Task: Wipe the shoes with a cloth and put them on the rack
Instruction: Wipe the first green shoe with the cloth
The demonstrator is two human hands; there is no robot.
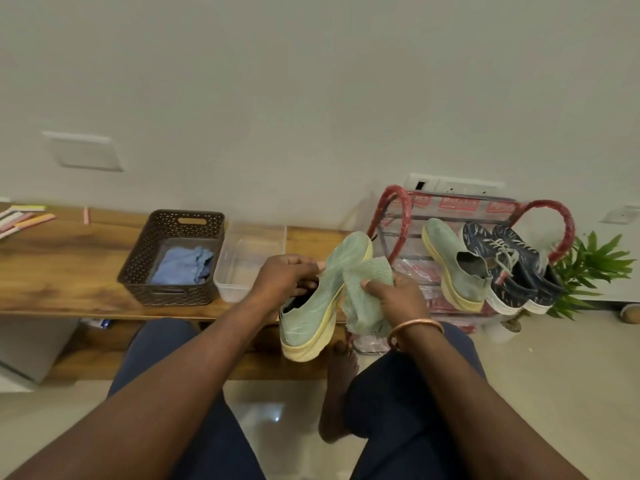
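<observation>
Head view: left hand (287,277) has its fingers curled round the collar of a green shoe (313,306), holding it up over the lap, toe pointing away. Right hand (398,296) is clutching a green cloth (363,282) that touches the shoe's side. The matching shoe (453,268) already sits on the red rack (391,209), right beside a navy pair (502,268). On the wooden bench (69,265) there's a brown basket (173,223) with a blue cloth (181,268) inside, and a clear tub (242,271) just beside it.
</observation>
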